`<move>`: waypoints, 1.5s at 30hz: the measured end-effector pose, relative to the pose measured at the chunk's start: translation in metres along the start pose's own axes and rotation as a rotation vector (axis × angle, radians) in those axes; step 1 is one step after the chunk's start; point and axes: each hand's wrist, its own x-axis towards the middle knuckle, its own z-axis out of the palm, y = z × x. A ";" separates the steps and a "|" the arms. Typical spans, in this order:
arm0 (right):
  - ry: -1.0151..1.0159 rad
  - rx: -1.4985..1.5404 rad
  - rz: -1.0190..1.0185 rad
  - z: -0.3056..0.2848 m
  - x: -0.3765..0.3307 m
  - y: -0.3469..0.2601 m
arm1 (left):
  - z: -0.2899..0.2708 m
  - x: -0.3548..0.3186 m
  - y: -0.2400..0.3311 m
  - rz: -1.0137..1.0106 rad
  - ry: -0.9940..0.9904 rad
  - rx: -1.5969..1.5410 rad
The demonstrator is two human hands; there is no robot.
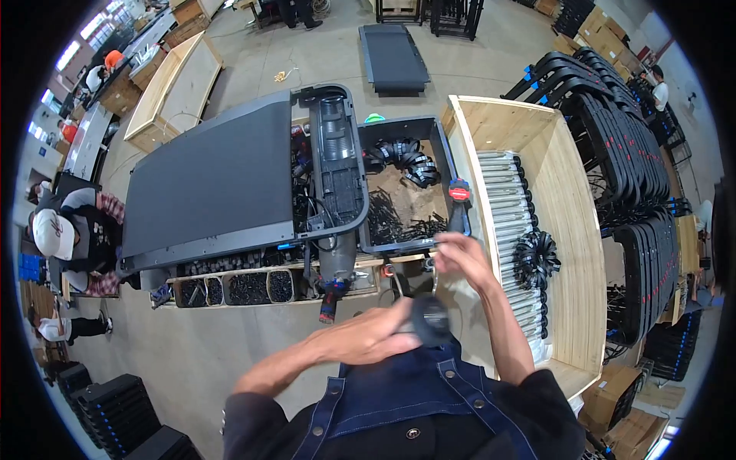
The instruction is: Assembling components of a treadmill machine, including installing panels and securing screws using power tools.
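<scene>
My left hand (372,334) reaches in front of my apron, fingers closed round a black round part (432,319) with a paler centre; motion blurs it. To its upper right, my right hand (464,259) is pinched at the near right corner of a grey bin (406,247). Whatever lies between those fingertips is too small to make out. Inside the bin are black ring-shaped parts (418,169) and a heap of thin black pieces (389,218). A red-and-blue power tool (459,192) rests at the bin's right edge.
Left of the bin lies a treadmill deck (215,176) with its open motor end (337,153). Below it runs a tray of small hardware (249,287). A wooden crate (586,307) on the right holds metal tubes (506,222). A co-worker in a white cap (55,234) stands far left.
</scene>
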 end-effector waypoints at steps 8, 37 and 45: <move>0.350 -1.185 -0.139 -0.021 0.302 0.109 | -0.011 -0.046 -0.077 0.043 0.693 -0.941; -0.254 -0.195 -0.017 0.079 0.095 -0.078 | -0.047 0.049 -0.122 -0.312 0.667 -0.692; -0.266 -0.752 -0.597 0.133 0.043 -0.079 | -0.038 0.001 -0.126 -0.089 0.728 -0.798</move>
